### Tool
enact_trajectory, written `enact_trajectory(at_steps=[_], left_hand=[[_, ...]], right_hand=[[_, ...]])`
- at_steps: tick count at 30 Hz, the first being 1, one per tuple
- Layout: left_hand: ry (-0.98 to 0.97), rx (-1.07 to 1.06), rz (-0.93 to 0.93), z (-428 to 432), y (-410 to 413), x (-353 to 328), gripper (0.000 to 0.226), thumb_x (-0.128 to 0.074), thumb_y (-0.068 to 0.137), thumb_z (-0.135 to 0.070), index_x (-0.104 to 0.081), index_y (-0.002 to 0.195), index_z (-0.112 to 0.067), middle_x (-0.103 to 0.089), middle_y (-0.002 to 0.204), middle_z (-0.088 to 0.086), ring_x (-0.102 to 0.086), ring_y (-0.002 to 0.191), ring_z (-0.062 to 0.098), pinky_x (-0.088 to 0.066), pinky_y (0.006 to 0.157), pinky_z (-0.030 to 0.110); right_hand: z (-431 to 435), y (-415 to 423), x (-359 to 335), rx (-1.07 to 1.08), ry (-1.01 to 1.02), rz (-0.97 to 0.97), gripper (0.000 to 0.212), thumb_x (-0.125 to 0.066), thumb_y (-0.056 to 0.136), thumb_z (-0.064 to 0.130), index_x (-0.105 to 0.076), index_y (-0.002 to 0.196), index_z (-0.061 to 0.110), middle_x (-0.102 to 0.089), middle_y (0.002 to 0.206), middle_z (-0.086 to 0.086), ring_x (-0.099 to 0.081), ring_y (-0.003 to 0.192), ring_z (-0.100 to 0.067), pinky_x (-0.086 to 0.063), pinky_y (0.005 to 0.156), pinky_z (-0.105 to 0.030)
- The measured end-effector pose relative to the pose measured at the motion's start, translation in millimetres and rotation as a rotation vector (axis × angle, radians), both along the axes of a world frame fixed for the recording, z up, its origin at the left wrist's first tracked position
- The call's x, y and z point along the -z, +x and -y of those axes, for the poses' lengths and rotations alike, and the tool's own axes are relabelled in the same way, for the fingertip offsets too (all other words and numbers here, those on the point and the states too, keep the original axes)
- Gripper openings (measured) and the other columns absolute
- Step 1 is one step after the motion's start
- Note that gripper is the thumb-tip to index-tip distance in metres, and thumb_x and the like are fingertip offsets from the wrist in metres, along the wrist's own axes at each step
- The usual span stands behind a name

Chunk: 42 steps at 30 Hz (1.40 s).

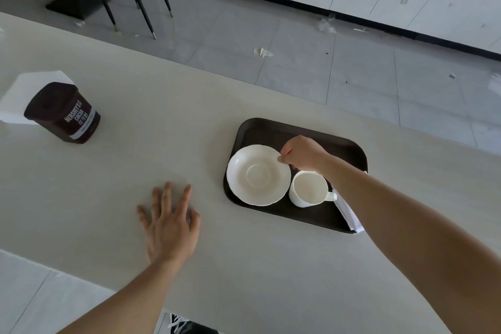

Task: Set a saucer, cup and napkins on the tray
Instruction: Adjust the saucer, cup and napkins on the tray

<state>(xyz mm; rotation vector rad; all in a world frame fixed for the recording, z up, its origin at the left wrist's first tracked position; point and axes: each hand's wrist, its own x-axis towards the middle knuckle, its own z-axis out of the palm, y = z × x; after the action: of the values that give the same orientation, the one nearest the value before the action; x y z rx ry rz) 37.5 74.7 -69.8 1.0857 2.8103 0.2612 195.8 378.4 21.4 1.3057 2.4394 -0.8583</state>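
Flat on the matte table (pixel 244 266) left of the dark rounded tray (pixel 320 218), the left hand (pixel 169 225) is spread, while the glossy scalloped saucer (pixel 257 175) is pinched by the right hand (pixel 301 154).

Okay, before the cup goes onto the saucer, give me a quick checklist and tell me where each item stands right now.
1. Saucer on the tray: ok.
2. Saucer's well clear: ok.
3. Cup upright, empty: ok.
4. Right hand free for the cup: not ok, its fingertips pinch the saucer's far rim.
5. Left hand clear of the tray: ok, flat on the table.
6. Napkins fully on the tray: cannot tell, forearm hides part.
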Motion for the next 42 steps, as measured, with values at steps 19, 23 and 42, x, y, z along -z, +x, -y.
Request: enact_trajectory(at_steps=[19, 23, 42], left_hand=[[-0.005, 0.000, -0.018, -0.4, -0.1, 1.1, 0.058, -0.034, 0.087, -0.041, -0.041, 0.145, -0.040, -0.034, 0.158, 0.010, -0.022, 0.149, 0.034, -0.010, 0.118, 0.062], [-0.015, 0.002, -0.016, -0.1, -0.9, 1.0, 0.058, -0.034, 0.088, -0.042, -0.039, 0.145, -0.041, -0.033, 0.159, 0.009, -0.021, 0.150, 0.033, -0.009, 0.118, 0.062], [-0.029, 0.015, -0.002, -0.4, -1.2, -3.0, 0.058, -0.035, 0.088, -0.041, -0.038, 0.146, -0.041, -0.032, 0.160, 0.009, -0.020, 0.150, 0.033, -0.008, 0.119, 0.061]], right_hand=[[-13.4, -8.1, 15.3, 0.170, -0.100, -0.087, 0.008, -0.065, 0.091, 0.014, -0.072, 0.091, 0.018, -0.076, 0.077, -0.005, -0.074, 0.055, -0.018, -0.062, 0.072, -0.035], [-17.5, -6.1, 15.7, 0.253, -0.111, -0.125, 0.009, -0.066, 0.091, 0.010, -0.071, 0.088, 0.016, -0.075, 0.080, -0.005, -0.074, 0.056, -0.018, -0.060, 0.064, -0.030], [-26.0, -3.2, 20.2, 0.655, -0.227, -0.298, 0.008, -0.067, 0.091, 0.003, -0.065, 0.085, 0.008, -0.072, 0.090, -0.018, -0.074, 0.068, -0.030, -0.064, 0.069, -0.042]])
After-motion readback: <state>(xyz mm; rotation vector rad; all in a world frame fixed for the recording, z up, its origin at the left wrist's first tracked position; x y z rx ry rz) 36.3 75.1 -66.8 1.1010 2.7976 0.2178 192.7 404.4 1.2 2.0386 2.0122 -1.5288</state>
